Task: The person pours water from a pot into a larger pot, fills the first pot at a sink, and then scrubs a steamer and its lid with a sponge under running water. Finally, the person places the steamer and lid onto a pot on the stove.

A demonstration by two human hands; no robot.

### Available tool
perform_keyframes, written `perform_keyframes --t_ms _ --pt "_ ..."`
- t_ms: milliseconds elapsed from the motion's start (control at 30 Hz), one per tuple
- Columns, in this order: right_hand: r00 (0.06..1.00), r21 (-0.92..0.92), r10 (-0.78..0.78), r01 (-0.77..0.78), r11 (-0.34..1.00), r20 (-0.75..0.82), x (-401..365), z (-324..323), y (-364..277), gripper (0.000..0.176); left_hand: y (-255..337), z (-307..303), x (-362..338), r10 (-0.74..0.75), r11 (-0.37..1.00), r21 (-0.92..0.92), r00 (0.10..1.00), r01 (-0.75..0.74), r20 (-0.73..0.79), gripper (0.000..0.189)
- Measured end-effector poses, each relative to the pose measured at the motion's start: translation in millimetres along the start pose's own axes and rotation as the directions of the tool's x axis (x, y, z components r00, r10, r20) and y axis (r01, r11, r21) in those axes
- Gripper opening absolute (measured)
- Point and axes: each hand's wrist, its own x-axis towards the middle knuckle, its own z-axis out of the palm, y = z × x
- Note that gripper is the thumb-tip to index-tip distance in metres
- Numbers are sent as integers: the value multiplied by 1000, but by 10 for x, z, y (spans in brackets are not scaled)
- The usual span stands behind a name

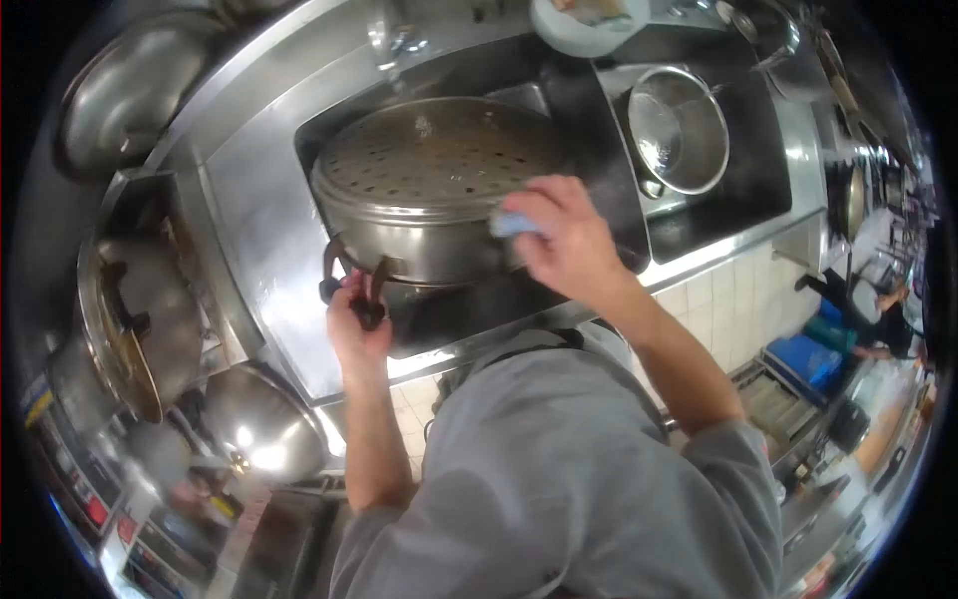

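The steel desk (269, 240) fills the upper half of the view, with a sink (599, 150) sunk into its middle. A large perforated steamer pot (429, 170) sits tilted in the sink, just above centre, under the tap (391, 40) at 12 o'clock. At 9 o'clock a dark wok (140, 309) rests on a burner. At 2 o'clock a steel bowl (679, 130) lies in a second basin. The right hand (569, 240), just right of centre, presses on the pot's rim at its 4 o'clock edge, its grip closed on a blue sponge (511, 224). The left hand (354, 319), at the pot's 7 o'clock edge, has its grip clamped around the pot's handle (349, 265).
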Motion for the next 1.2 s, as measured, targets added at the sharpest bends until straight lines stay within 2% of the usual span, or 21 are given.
perform_keyframes --t_ms 100,233,300,367,433,500,567,600,700,733,800,900,933,967,1000,1033,1100,1133,1167,1200 --pt "998 31 -55 56 998 -16 18 8 -104 35 31 1 83 -12 999 -38 1000 12 1 11" --pt "997 43 63 -64 997 33 -134 -40 285 35 39 13 59 -9 999 -44 997 6 -72 11" --pt "990 21 139 -139 990 -9 -152 -4 516 34 65 -66 150 -22 999 -44 998 19 -59 10" --pt "989 17 145 -144 989 -30 -53 -12 410 34 83 -51 162 -44 999 -9 999 44 7 9" --pt "997 88 53 -49 995 -47 27 -37 221 35 96 90 96 -36 999 -16 997 35 -64 8" --pt "997 124 73 -71 990 -13 2 -47 150 37 88 169 26 -30 1000 0 992 31 -122 7" --pt "996 148 87 -85 985 -8 -67 -6 302 38 83 127 -26 76 975 201 993 -94 94 7" --pt "993 124 113 -111 986 -13 -93 -30 423 37 126 126 80 -49 998 23 996 51 -72 7" --pt "974 114 174 -158 981 -145 -61 47 890 33 121 24 206 -60 997 48 997 62 -49 7" --pt "970 85 196 -185 979 -143 -17 72 1089 33 125 1 224 -55 997 56 997 59 -59 7" --pt "954 59 272 -267 962 -128 87 96 1399 33 140 -1 251 -15 977 211 997 30 -73 7" --pt "956 153 278 -261 953 -97 125 37 1319 33 135 -9 245 23 960 280 1000 -22 -1 9" --pt "964 216 241 -214 953 -109 116 15 1189 34 136 -21 284 19 959 284 1000 -17 -6 9" --pt "972 242 202 -168 956 -123 98 7 999 35 152 -13 373 -39 980 193 996 53 -77 11" --pt "977 285 193 -159 945 -94 83 21 780 35 173 0 425 -105 987 105 984 121 -146 12" --pt "991 269 123 -105 957 -53 59 24 604 36 172 28 433 -111 985 113 983 129 -147 12" --pt "987 286 86 -121 950 133 2 80 467 37 184 48 405 -100 983 139 984 121 -149 16" --pt "991 262 83 -109 959 108 -57 142 568 33 200 -22 462 -97 984 135 983 118 -155 16" --pt "991 271 68 -97 958 115 -89 201 766 33 230 -145 563 -97 980 166 993 106 -62 14" --pt "988 285 147 -156 946 52 -128 255 1001 33 282 -245 601 -97 975 204 995 90 26 13"
